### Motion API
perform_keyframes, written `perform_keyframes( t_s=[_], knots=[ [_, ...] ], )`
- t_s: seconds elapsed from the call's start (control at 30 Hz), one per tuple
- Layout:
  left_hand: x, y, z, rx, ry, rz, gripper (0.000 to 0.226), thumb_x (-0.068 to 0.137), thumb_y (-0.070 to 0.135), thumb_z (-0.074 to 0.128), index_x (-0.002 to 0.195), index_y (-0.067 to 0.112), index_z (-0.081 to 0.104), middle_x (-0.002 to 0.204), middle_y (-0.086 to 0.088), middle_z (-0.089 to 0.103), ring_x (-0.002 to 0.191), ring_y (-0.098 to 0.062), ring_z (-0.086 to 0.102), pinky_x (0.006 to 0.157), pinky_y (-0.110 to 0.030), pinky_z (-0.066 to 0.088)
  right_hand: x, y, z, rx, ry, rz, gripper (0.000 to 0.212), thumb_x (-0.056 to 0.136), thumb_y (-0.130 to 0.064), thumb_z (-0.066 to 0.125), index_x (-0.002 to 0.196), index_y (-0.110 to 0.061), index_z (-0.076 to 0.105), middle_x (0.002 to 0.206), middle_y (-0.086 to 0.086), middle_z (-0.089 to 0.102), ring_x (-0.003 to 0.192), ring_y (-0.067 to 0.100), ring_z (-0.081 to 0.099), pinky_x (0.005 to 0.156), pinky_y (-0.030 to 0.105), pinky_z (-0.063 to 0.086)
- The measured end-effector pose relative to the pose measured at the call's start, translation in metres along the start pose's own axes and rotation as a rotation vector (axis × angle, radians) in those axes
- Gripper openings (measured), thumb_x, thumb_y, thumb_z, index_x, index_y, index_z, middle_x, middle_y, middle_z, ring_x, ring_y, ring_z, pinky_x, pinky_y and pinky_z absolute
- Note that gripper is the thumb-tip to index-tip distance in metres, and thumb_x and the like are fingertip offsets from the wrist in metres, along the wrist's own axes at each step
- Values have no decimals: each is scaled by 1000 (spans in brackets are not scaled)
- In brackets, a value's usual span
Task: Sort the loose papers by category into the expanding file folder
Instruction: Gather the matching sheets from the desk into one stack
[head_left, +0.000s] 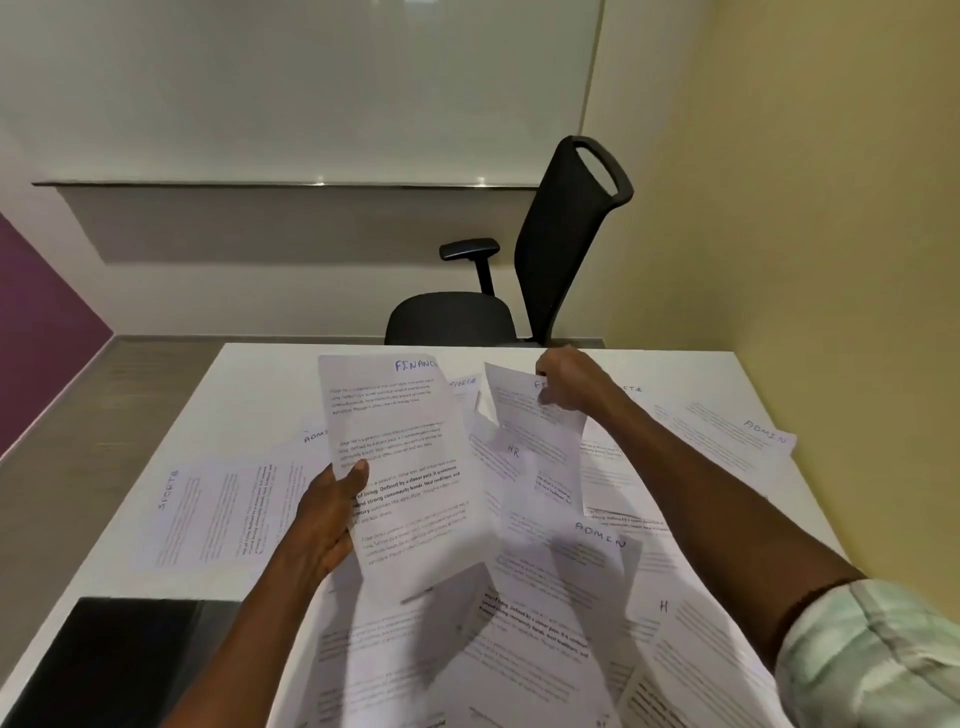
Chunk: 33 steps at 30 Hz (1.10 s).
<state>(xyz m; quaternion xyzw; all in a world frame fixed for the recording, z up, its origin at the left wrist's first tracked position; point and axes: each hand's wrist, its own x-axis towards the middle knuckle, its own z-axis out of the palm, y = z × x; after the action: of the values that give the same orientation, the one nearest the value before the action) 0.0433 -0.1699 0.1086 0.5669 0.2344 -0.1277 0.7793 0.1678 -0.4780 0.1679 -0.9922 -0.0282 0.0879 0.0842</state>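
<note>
My left hand (327, 519) grips the left edge of a printed sheet headed FINANCE (410, 467), held up above the table. At the far middle, my right hand (563, 376) pinches the top of a second sheet (535, 431) whose heading starts with F, lifted off the pile. Loose papers cover the white table (737, 374), with handwritten headings: SPORTS (218, 514) at left, ADMIN (587, 556) in the middle, another ADMIN (737, 431) at far right, HR (511, 452) under the lifted sheet. A black folder (114, 660) lies at the near left corner.
A black office chair (519, 270) stands behind the table's far edge. A yellow wall runs along the right side. A whiteboard hangs on the back wall. Grey floor shows to the left of the table.
</note>
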Motion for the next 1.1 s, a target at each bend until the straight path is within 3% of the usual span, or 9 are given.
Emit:
perform_keyframes(
  t_s=[0.1,0.27,0.43,0.57,0.67,0.8,0.93,1.0,1.1],
  knots=[
    [-18,4,1,19,-3,31,33,101,13,51,133,7,56,122,-16,68,111,-37,66,98,-55,49,-25,2,-21,-8,72,-8,25,81,-21,78,101,-9,69,95,9,69,73,20,61,65,26,50],
    [-63,13,17,81,-29,133,28,101,19,52,128,15,60,121,-15,69,106,-34,67,99,-54,49,-84,17,-73,-62,308,-56,15,85,-21,71,92,-8,70,87,10,69,69,23,63,58,27,43],
    [-75,15,29,104,-20,155,18,102,19,50,116,18,61,96,-2,72,72,-15,73,56,-26,58,-113,13,-104,-103,393,-126,7,87,-15,67,86,-8,68,78,9,65,66,24,58,57,28,39],
    [-99,24,44,142,-42,221,16,102,17,50,107,21,64,95,-3,73,70,-15,74,57,-29,60,-151,15,-137,-126,445,-216,7,82,-7,62,81,-5,68,74,10,66,65,26,59,51,28,33],
    [-112,33,51,177,-56,259,19,102,19,49,113,22,64,105,-5,73,84,-22,73,69,-36,59,-180,8,-160,-121,377,-303,5,83,-9,64,80,-6,66,75,7,65,66,23,58,51,29,33],
    [-133,41,60,192,-97,255,21,103,18,49,118,14,64,109,-9,71,91,-25,69,82,-39,56,-204,-1,-181,-4,210,-379,22,85,-18,70,78,-1,58,75,8,57,66,19,48,58,31,33],
    [-157,42,69,197,-276,149,23,99,18,56,118,11,66,111,-15,73,100,-37,69,89,-54,56,-212,-4,-183,137,130,-380,31,84,-25,71,77,0,55,73,5,51,65,17,41,58,30,28],
    [-170,41,75,258,-352,97,14,94,18,63,99,6,69,92,-16,74,81,-35,71,75,-45,60,-212,-4,-179,212,116,-355,33,85,-30,70,83,0,59,75,7,54,67,17,44,59,29,29],
    [-180,36,79,244,-379,4,30,94,16,62,66,12,55,58,-7,55,47,-17,51,47,-26,46,-208,-2,-169,297,59,-324,22,83,-36,72,82,-15,67,85,3,68,76,16,58,63,28,38]
  ],
)
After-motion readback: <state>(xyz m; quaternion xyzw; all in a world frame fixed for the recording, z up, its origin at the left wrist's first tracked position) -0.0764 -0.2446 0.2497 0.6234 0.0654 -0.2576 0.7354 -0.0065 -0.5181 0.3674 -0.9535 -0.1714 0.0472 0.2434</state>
